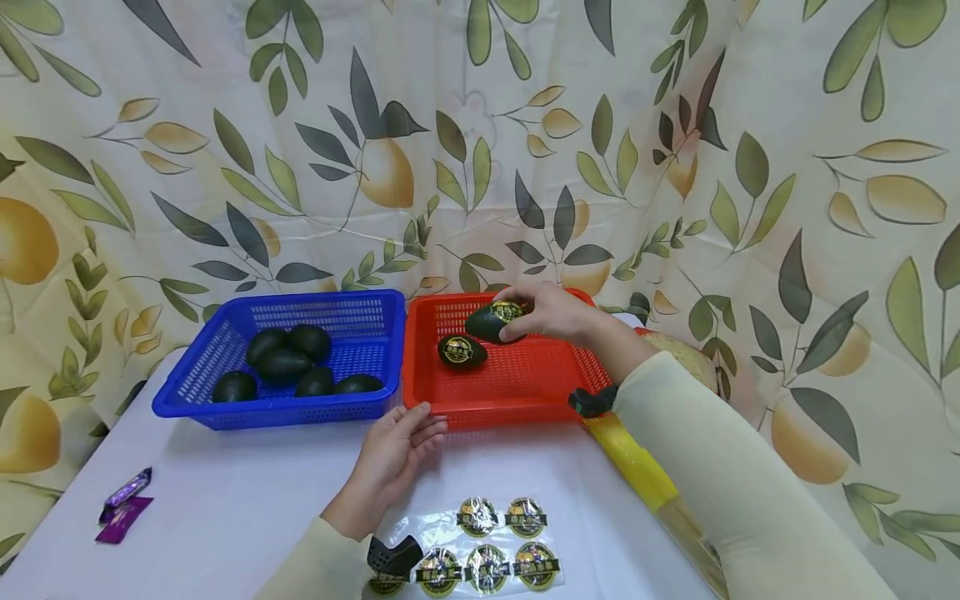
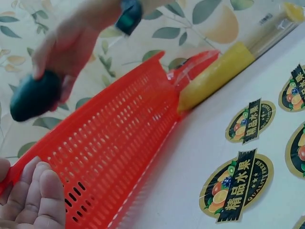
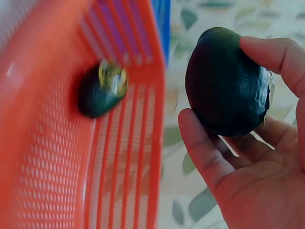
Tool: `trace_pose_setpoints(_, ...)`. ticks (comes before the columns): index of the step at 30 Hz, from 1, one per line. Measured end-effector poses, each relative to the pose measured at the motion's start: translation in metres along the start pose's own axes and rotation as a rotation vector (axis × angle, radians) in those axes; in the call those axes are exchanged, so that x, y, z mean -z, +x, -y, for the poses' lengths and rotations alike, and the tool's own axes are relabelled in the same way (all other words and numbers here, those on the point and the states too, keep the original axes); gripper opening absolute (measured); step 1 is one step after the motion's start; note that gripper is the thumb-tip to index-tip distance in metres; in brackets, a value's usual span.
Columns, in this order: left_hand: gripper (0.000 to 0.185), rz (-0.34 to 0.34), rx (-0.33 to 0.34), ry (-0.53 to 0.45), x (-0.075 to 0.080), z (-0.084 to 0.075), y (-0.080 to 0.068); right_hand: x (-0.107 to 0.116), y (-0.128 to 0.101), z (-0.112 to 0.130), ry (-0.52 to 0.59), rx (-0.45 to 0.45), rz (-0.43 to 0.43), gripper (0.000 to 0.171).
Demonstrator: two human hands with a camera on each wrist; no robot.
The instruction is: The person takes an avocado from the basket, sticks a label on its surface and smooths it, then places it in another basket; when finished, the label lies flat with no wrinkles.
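Note:
My right hand [image 1: 551, 312] holds a dark green avocado [image 1: 491, 321] with a gold sticker over the red basket [image 1: 517, 392]; its fingers and thumb wrap the avocado [image 3: 226, 83] in the right wrist view. A second stickered avocado [image 1: 462, 351] lies on the basket floor just below and left of it. My left hand [image 1: 397, 450] rests with straight fingers on the table, fingertips against the red basket's front wall [image 2: 109, 157]. A sheet of round fruit stickers [image 1: 480, 546] lies near the table's front edge.
A blue basket [image 1: 225, 396] left of the red one holds several plain avocados. A purple wrapper [image 1: 123, 504] lies at the table's left. A yellow roll [image 1: 637, 462] lies by the red basket's right side. A leaf-print curtain hangs behind.

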State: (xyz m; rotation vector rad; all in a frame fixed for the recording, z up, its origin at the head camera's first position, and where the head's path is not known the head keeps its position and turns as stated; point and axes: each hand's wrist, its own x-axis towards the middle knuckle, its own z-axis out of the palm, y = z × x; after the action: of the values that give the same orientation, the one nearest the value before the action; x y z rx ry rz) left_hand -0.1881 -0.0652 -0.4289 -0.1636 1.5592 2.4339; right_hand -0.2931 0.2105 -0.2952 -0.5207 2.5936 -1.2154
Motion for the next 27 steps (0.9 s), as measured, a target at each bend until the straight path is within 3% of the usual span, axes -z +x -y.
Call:
trace_pose_setpoints(9,0.018,-0.005,-0.002,0.033,0.002,0.001,0.001,0.015,0.052,-0.047,0.049,-0.088,-0.034,0.051)
trace_pose_setpoints(18,0.017,-0.015,-0.002,0.039,0.003,-0.001,0.001,-0.002,0.079,-0.089,-0.221,-0.193,0.049,0.050)
trace_pose_setpoints(23,0.017,-0.010,-0.005,0.040,0.003,0.001,0.002,-0.013,0.082,-0.094,-0.270,-0.247,0.111,0.050)
trace_pose_setpoints(27,0.021,-0.010,-0.015,0.058,0.004,0.000,0.001,-0.017,0.083,-0.092,-0.292,-0.270,0.112,0.053)
